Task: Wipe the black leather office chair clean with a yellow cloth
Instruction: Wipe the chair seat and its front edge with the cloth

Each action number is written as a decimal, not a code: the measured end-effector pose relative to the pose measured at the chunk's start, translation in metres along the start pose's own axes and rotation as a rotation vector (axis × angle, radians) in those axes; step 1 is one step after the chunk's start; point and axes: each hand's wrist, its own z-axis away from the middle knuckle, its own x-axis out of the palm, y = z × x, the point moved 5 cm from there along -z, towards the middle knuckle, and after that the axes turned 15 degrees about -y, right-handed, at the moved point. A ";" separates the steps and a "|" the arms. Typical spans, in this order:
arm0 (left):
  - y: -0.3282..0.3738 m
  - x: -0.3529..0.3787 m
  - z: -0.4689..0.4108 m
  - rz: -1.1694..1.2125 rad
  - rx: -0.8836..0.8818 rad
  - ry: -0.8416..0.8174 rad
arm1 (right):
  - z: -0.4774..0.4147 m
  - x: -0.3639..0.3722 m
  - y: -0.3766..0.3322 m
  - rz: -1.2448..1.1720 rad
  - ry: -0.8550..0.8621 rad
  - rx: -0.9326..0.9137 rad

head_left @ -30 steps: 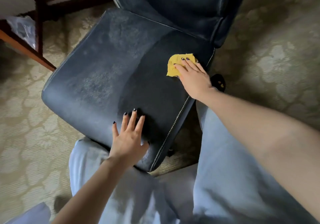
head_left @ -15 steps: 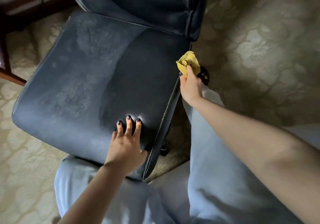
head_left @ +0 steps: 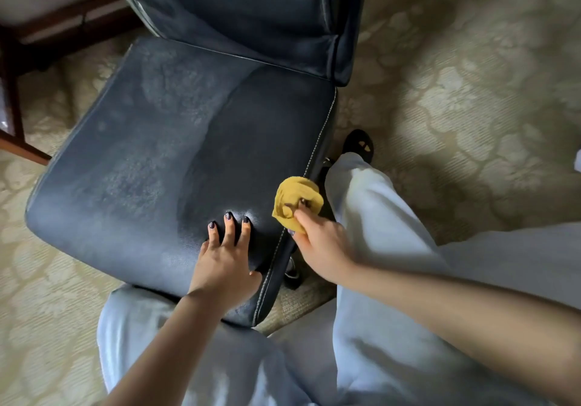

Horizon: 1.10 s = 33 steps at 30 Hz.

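The black leather office chair fills the middle of the view, its seat dusty grey on the left half and darker on the right. My left hand rests flat on the seat's near right corner, fingers straight. My right hand grips the bunched yellow cloth at the seat's right stitched edge, close beside my left fingertips. The chair's backrest rises at the top.
Patterned beige carpet surrounds the chair. A dark wooden furniture frame stands at the far left. My legs in light blue trousers flank the seat's near corner, and a black slipper shows by the right edge.
My right hand has brought the cloth from the seat's back right corner down along the right edge toward me, bunching it. The left hand has stayed flat on the seat.
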 end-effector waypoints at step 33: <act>-0.008 -0.009 -0.001 0.005 0.059 -0.028 | -0.118 -0.078 0.082 -0.216 0.022 0.467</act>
